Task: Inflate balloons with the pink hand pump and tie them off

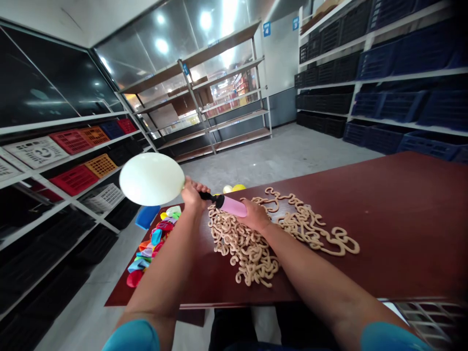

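Observation:
A white balloon [151, 179], swollen with air, points out to the left with its neck at my left hand [194, 191]. That hand is closed where the balloon's neck meets the black nozzle of a balloon pump [234, 206]. My right hand [256, 215] wraps round the far end of the pump's pink barrel. Beneath the pump and my right hand lies a heap of tan, curly strands [243, 243], spreading to the right across the table. Left of my left forearm are several uninflated balloons [156, 237] in many colours, partly hidden by the arm.
The dark red table [387, 209] runs off to the right. Beyond its far edge show yellow and white balloons [239, 187]. A blue chair or bin part [147, 217] stands at the left. Shelves with crates [75, 141] line both sides, and a metal rack [204, 97] stands at the back.

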`<state>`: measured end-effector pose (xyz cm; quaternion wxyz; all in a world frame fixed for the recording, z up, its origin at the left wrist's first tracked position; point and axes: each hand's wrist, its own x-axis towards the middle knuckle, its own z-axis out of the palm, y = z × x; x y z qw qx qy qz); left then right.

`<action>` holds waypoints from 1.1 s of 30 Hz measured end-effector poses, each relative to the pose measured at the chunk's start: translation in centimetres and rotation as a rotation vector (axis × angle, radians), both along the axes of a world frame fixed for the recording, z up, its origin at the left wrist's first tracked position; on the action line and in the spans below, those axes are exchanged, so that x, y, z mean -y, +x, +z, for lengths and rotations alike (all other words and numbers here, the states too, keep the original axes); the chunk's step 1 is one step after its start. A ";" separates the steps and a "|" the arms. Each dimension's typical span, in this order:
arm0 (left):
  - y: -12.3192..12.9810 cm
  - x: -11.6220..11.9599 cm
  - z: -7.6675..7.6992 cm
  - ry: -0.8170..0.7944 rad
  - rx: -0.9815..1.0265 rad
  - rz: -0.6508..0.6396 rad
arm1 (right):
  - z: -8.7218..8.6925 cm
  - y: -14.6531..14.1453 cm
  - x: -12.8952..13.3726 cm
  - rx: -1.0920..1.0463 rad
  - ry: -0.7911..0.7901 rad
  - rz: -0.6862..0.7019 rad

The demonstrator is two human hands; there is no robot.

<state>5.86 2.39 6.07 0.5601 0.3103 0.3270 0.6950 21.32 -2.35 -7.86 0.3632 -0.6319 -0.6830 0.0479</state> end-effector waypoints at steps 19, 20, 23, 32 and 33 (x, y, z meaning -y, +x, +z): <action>-5.8 0.2 9.8 0.156 -0.132 0.071 | -1.0 0.1 -0.8 -0.057 0.019 0.014; -5.5 -0.1 9.5 0.153 -0.121 0.068 | -1.0 0.2 -0.8 -0.062 0.016 0.011; -3.8 -0.8 7.5 0.136 -0.089 0.039 | -1.0 0.5 -0.7 -0.082 0.018 0.005; 2.2 -0.8 -0.1 -0.057 -0.008 -0.035 | -0.7 0.3 -0.5 -0.042 0.019 -0.026; 2.3 -0.7 -0.3 -0.066 -0.003 -0.039 | -0.5 0.3 -0.4 -0.035 0.014 -0.028</action>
